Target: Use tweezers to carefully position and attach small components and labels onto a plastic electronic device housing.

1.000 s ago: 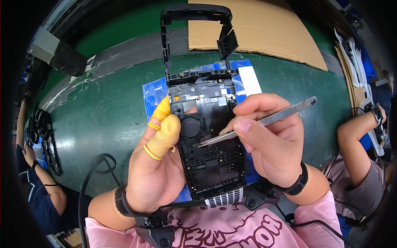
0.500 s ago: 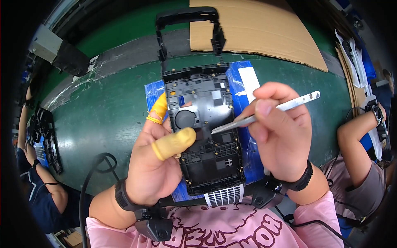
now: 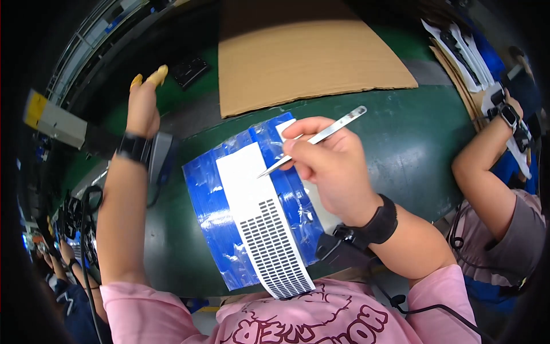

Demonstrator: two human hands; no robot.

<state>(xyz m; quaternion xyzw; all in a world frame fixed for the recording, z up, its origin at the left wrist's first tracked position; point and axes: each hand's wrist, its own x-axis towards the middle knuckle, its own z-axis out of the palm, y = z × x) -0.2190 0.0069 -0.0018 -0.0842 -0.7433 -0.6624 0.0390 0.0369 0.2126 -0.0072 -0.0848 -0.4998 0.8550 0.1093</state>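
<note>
My left hand [image 3: 144,106] is stretched out to the far left, holding nothing. Yellow finger cots cover its thumb and a finger, which are spread apart. Close beyond those fingertips lies a flat black part [image 3: 190,71]. In my right hand [image 3: 335,166] is a pair of silver tweezers [image 3: 338,124], their tips pointing down at the bare upper part of a white sticker sheet [image 3: 243,178]. Rows of small black rectangular stickers [image 3: 272,246] fill the sheet's lower part. Beneath it is a blue plastic-wrapped board [image 3: 209,215] on the green table [image 3: 395,149].
A large cardboard sheet [image 3: 309,57] covers the far middle. At left, a grey device [image 3: 162,156] stands beside my forearm, and a beige machine arm [image 3: 63,126] juts in. To the right, another person's arm [image 3: 484,143] rests near stacked cardboard and white packaging [image 3: 458,54].
My left hand has let go of the black plastic housing and swung far left. The housing no longer lies over the board, exposing the sticker sheet. The tweezers have moved left, over the sheet.
</note>
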